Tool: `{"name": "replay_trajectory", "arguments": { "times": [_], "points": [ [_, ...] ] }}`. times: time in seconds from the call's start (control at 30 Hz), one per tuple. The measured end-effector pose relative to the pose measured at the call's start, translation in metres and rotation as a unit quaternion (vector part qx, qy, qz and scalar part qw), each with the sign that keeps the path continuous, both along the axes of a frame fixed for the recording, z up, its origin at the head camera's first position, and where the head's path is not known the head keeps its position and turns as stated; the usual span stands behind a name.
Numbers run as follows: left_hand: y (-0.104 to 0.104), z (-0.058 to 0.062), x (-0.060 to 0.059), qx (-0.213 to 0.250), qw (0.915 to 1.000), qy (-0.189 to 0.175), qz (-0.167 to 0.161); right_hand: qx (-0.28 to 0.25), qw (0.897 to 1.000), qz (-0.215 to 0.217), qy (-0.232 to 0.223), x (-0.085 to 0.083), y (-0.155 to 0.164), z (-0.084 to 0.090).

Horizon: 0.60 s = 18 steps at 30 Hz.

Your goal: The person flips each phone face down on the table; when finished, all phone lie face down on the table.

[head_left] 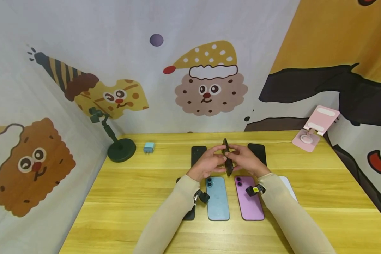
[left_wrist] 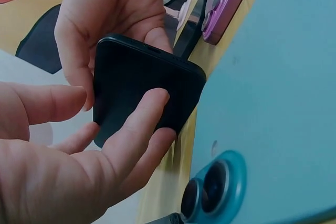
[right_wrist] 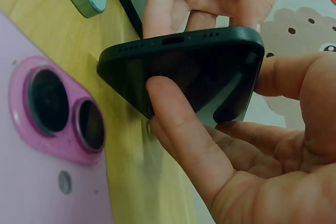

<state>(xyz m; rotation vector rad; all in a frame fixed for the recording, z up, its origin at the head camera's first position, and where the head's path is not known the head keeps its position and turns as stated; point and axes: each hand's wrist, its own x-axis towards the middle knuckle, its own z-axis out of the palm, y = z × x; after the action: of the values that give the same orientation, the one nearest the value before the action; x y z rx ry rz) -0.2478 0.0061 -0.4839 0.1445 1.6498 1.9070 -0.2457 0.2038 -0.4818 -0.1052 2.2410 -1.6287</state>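
Note:
A dark smartphone (head_left: 227, 158) stands on its edge between my two hands over the middle of the table, its charging port edge showing in the right wrist view. My left hand (head_left: 207, 163) holds it from the left side, fingers spread at its far and near ends, one digit against the flat face. From the other side my right hand (head_left: 246, 160) grips it, with a digit pressed on the dark screen (right_wrist: 194, 82). Just below the hands lie a blue phone (head_left: 218, 201) and a pink-purple phone (head_left: 250, 203), camera sides up.
Black phones lie behind the left hand (head_left: 198, 152) and right hand (head_left: 258, 152). A dark phone (head_left: 189, 215) and a white one (head_left: 288, 187) are partly under the sleeves. Farther out stand a green holder (head_left: 121, 150), blue charger plug (head_left: 149, 147) and pink phone stand (head_left: 320, 119).

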Motion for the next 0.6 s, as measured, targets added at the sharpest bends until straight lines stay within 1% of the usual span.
{"name": "replay_trajectory", "arguments": {
  "times": [0.2, 0.3, 0.43, 0.6],
  "points": [
    [-0.005, 0.001, 0.001, -0.014, 0.9998, 0.006, -0.01, -0.016, 1.0, -0.004, 0.006, 0.0, 0.002, 0.001],
    [-0.009, 0.001, 0.0, -0.022, 0.9997, 0.012, 0.001, -0.024, 1.0, -0.007, 0.012, 0.0, 0.003, 0.003],
    [-0.015, 0.0, 0.0, -0.032, 0.9991, 0.016, 0.022, -0.022, 0.999, -0.017, 0.018, 0.001, 0.005, 0.007],
    [-0.018, -0.005, 0.0, -0.03, 0.9987, 0.011, 0.041, -0.036, 0.999, -0.016, 0.018, 0.003, 0.006, 0.009]
  ]
}}
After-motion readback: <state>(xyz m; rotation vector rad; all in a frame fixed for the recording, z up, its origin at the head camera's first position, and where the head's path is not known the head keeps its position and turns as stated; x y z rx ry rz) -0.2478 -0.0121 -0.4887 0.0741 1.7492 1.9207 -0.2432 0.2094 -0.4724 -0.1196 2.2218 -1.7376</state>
